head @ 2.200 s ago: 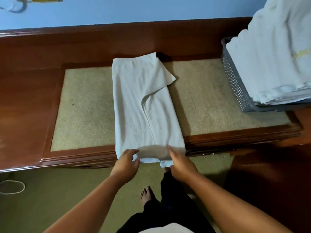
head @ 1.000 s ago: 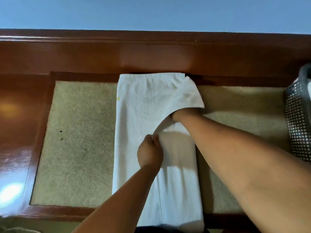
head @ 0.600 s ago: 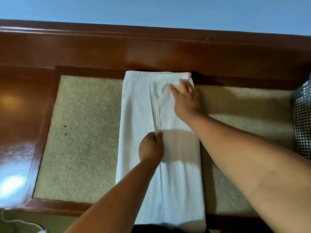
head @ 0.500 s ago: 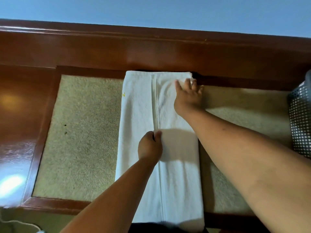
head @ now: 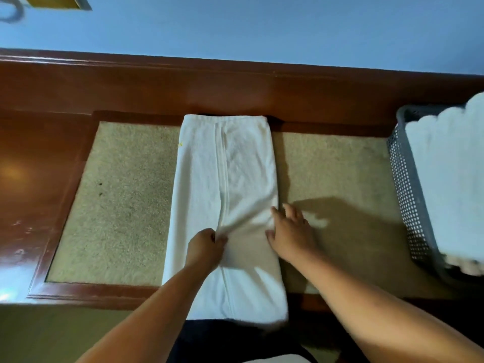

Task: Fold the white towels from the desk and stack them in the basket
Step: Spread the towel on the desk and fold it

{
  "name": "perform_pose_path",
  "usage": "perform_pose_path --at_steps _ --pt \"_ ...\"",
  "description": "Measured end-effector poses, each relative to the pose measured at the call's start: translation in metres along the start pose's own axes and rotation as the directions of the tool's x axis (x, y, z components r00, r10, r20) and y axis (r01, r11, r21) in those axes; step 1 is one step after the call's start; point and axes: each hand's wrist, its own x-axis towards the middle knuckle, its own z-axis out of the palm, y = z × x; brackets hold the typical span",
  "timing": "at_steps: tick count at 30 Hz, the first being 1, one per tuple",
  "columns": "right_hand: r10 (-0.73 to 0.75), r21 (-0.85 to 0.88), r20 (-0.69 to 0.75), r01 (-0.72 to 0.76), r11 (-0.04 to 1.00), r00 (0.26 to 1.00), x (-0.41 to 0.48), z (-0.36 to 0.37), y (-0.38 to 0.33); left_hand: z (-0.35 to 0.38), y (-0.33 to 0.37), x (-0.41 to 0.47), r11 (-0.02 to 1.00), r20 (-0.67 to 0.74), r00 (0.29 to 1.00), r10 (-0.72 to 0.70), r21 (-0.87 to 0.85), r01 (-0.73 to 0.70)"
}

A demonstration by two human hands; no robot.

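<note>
the right hand point(head: 290, 233) has drawn back from the far end of the towel point(head: 235, 166) to its near right edge, while the left hand point(head: 205, 248) stays pinched on the centre seam. nearest, the towel's near end hangs over the front edge of the tabletop point(head: 47, 158). the left hand's fingers point(head: 218, 238) are curled, grasping a small ridge of cloth at the seam; the right hand's fingers point(head: 290, 212) are straight and spread, released, lying flat partly on the towel's right edge and partly on the beige pad point(head: 125, 205). the towel lies as a long narrow strip folded lengthwise across the pad, its far end at the raised wooden back. to the right stands the grey mesh basket point(head: 404, 184), filled with stacked towels point(head: 450, 179). beyond is a blue wall point(head: 262, 27).
</note>
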Motion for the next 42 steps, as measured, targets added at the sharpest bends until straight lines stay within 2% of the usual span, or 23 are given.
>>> perform_pose_path --at_steps 4,6,7,9,11,14,16,18,20,22,24,29,31,35,37,38,40,41,42 --pt "0.057 0.103 0.022 -0.059 0.993 0.998 -0.099 0.068 0.022 0.012 -0.031 -0.023 0.971 -0.159 0.987 -0.007 -0.238 -0.032" --pt "0.128 0.23 0.001 -0.125 0.965 0.992 -0.143 0.104 0.026 0.019 -0.051 -0.047 0.985 -0.268 0.962 -0.042 -0.175 -0.006" --pt "0.157 0.284 -0.023 -0.144 0.948 0.987 -0.158 0.121 0.026 0.021 -0.064 -0.06 0.988 -0.344 0.933 -0.108 -0.139 0.064" --pt "0.24 0.399 -0.051 -0.201 0.895 0.969 -0.171 0.142 0.024 0.025 -0.091 -0.083 0.939 -0.406 0.854 -0.325 -0.245 0.241" --pt "0.329 0.454 0.04 -0.31 0.835 0.944 -0.178 0.147 0.016 0.04 -0.123 -0.106 0.854 -0.322 0.831 -0.454 -0.423 0.303" --pt "0.362 0.537 0.083 -0.347 0.769 0.929 -0.172 0.156 0.005 0.056 -0.146 -0.117 0.767 -0.175 0.897 -0.405 -0.599 0.229" --pt "0.393 0.65 0.183 -0.41 0.639 0.901 -0.173 0.169 0.002 0.057 -0.163 -0.12 0.778 -0.072 0.931 -0.359 -0.574 0.255" --pt "0.414 0.769 0.272 -0.455 0.449 0.869 -0.184 0.183 -0.001 0.054 -0.183 -0.124 0.828 -0.004 0.956 -0.293 -0.501 0.251" --pt "0.423 0.857 0.278 -0.421 0.295 0.862 -0.199 0.193 -0.003 0.05 -0.205 -0.129 0.826 0.066 0.969 -0.239 -0.511 0.239" --pt "0.439 0.902 0.22 -0.353 0.248 0.871 -0.221 0.189 -0.012 0.04 -0.217 -0.143 0.827 0.101 0.981 -0.169 -0.526 0.196" --pt "0.483 0.923 0.143 -0.292 0.249 0.864 -0.24 0.179 -0.021 0.03 -0.224 -0.158 0.86 0.082 0.991 -0.107 -0.493 0.133" --pt "0.475 0.906 -0.034 -0.174 0.387 0.879 -0.286 0.141 -0.034 0.007 -0.234 -0.197 0.894 -0.019 0.999 -0.038 -0.446 0.026" --pt "0.479 0.896 -0.043 -0.179 0.407 0.876 -0.302 0.143 -0.034 0.005 -0.236 -0.217 0.893 -0.028 0.999 -0.03 -0.45 0.014" --pt "0.477 0.903 0.058 -0.25 0.349 0.877 -0.322 0.164 -0.032 0.015 -0.254 -0.243 0.836 -0.011 0.999 -0.037 -0.548 0.025" --pt "0.471 0.887 0.004 -0.221 0.406 0.882 -0.325 0.163 -0.034 0.01 -0.256 -0.251 0.821 -0.015 1.0 -0.018 -0.571 0.007" --pt "0.462 0.867 -0.076 -0.17 0.469 0.883 -0.326 0.157 -0.036 0.005 -0.252 -0.255 0.798 -0.016 1.0 0.01 -0.602 -0.017" --pt "0.365 0.803 -0.316 0.042 0.595 0.876 -0.321 0.131 -0.044 -0.013 -0.232 -0.258 0.678 -0.034 0.995 0.093 -0.729 -0.088" --pt "0.284 0.763 -0.434 0.181 0.62 0.855 -0.318 0.114 -0.048 -0.023 -0.22 -0.257 0.609 -0.058 0.99 0.131 -0.783 -0.126" --pt "0.209 0.738 -0.52 0.312 0.598 0.828 -0.31 0.095 -0.052 -0.036 -0.203 -0.252 0.555 -0.084 0.983 0.163 -0.816 -0.162"
